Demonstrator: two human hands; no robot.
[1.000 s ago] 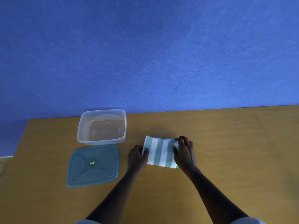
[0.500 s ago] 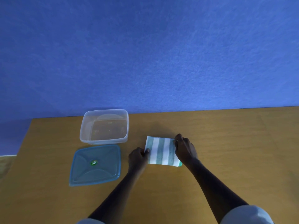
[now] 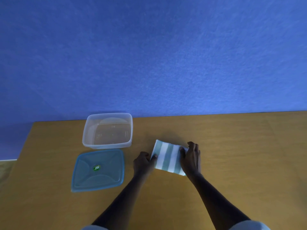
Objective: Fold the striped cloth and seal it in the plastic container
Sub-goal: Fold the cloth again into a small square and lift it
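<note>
Folded striped cloth (image 3: pixel 167 157) flat on the wooden table (image 3: pixel 240 163), a small green-and-white packet right of the lid and nearer than the container, apart from both. Left hand (image 3: pixel 143 163) at the cloth's left edge, thumb and curled fingers pinching it; right hand (image 3: pixel 191 159) over the right edge, fingers close together and bent down onto the fabric. Clear plastic container (image 3: pixel 107 131) open near the table's far edge by the blue wall (image 3: pixel 149 55), blue lid (image 3: pixel 98 170) flat just in front of it, nearly touching; bare tabletop right of the hands and toward the near edge.
</note>
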